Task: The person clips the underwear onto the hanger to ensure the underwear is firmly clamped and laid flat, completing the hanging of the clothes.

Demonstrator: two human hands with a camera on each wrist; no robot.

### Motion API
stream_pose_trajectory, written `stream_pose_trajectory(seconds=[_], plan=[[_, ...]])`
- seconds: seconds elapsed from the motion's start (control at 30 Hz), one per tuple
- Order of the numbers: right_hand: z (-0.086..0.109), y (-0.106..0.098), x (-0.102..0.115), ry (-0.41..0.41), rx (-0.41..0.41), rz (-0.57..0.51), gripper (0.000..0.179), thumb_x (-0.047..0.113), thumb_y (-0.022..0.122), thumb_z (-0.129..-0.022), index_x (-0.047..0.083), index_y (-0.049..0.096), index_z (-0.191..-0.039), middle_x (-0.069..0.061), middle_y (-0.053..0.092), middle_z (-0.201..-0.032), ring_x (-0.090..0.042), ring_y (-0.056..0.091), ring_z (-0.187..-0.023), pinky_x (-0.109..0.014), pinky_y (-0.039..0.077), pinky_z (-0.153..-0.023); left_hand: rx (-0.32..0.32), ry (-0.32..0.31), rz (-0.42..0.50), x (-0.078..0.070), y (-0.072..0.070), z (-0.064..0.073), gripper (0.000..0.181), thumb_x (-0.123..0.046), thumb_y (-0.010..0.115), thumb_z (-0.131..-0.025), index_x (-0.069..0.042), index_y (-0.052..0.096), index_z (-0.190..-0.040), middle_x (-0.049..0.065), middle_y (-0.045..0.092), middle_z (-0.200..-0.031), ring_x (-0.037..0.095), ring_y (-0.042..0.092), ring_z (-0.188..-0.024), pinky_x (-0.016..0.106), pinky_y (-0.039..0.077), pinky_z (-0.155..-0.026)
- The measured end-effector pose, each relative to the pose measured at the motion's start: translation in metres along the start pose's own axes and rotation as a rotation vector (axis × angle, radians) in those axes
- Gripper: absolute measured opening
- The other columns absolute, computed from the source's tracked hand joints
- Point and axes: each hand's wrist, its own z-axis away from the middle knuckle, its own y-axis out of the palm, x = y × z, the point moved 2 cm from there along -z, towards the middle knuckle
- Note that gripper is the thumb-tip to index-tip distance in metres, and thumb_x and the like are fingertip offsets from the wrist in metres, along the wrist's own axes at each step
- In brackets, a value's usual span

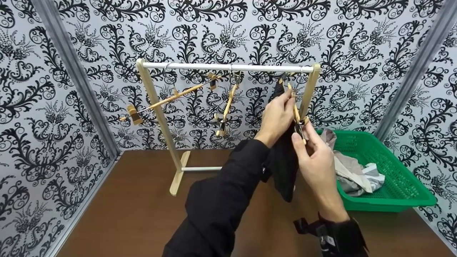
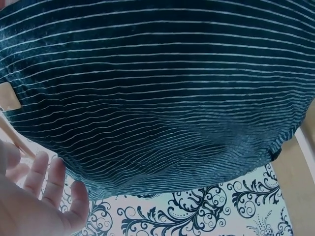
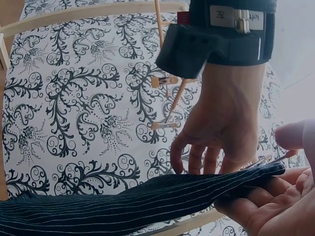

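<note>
A dark garment with thin white stripes (image 2: 162, 98) hangs from a wooden clip hanger (image 1: 296, 110) at the rack's right end. My left hand (image 1: 276, 117) holds the hanger's bar near its middle, fingertips against the wood. At the hanger's near end, my right hand (image 1: 317, 157) pinches the metal clip (image 1: 300, 130) between thumb and fingers, beside the garment's top edge. In the right wrist view the cloth (image 3: 147, 206) stretches away from the right hand, and the left hand (image 3: 221, 128) is behind its edge. The cloth partly hides the left fingertips there.
The rack's white rail (image 1: 200, 66) also carries two wooden clip hangers, one on the left (image 1: 175, 95) and one mid-rail (image 1: 229, 101). A green basket (image 1: 403, 171) with crumpled light cloths (image 1: 353, 171) stands right of the rack on the brown table (image 1: 132, 214). Patterned walls surround it.
</note>
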Motion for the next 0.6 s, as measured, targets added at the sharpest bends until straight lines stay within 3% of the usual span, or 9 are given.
stream_pose_trajectory(seconds=[0.13, 0.43, 0.6], plan=[[0.001, -0.002, 0.001, -0.008, 0.014, 0.014, 0.060, 0.031, 0.059, -0.104, 0.008, 0.037, -0.155, -0.007, 0.052, -0.147, -0.017, 0.053, -0.131, -0.022, 0.043, -0.104, 0.017, 0.012, 0.097, 0.002, 0.000, 0.005, 0.044, -0.022, 0.054, -0.106, -0.008, 0.050, -0.148, 0.005, 0.067, -0.126, 0.009, 0.062, -0.100, 0.021, 0.047, -0.091], [0.007, -0.006, 0.008, -0.093, 0.083, -0.056, 0.058, 0.024, 0.061, -0.103, 0.008, 0.039, -0.154, 0.000, 0.051, -0.148, -0.011, 0.051, -0.133, -0.022, 0.043, -0.103, 0.009, 0.093, 0.207, 0.007, -0.003, 0.024, 0.040, -0.016, 0.052, -0.106, -0.001, 0.053, -0.143, 0.010, 0.067, -0.122, 0.013, 0.061, -0.106, 0.021, 0.045, -0.095], [0.012, -0.011, 0.008, -0.109, 0.096, -0.058, 0.054, 0.020, 0.061, -0.103, 0.008, 0.042, -0.153, -0.003, 0.052, -0.148, -0.012, 0.052, -0.133, -0.021, 0.044, -0.101, 0.012, 0.069, 0.355, 0.015, -0.006, 0.041, 0.040, -0.016, 0.052, -0.106, -0.001, 0.053, -0.143, 0.011, 0.065, -0.122, 0.011, 0.063, -0.104, 0.022, 0.050, -0.090]])
